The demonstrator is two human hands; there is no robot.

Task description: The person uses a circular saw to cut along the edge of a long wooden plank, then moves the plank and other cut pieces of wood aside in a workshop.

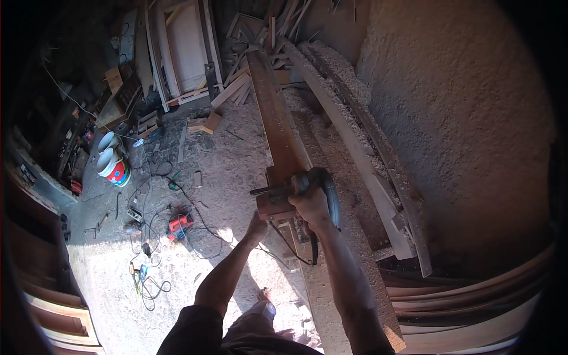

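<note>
A dark power tool with a reddish-brown base (274, 206) sits on a long wooden board (266, 115) that runs away from me. My right hand (310, 203) is closed on the tool's top handle. My left hand (256, 226) is low at the tool's near left corner, beside the board; its fingers are mostly hidden, so I cannot tell what they grip. A black cord (287, 245) loops down from the tool. Beneath lies a wider, sawdust-covered plank (349, 284).
Curved planks with shavings (367, 177) lie along the right wall, more boards (461, 278) below. Offcuts (231, 89) and door frames (189, 53) stand at the back. On the left floor are buckets (112, 168), a red power tool (179, 226) and tangled cords.
</note>
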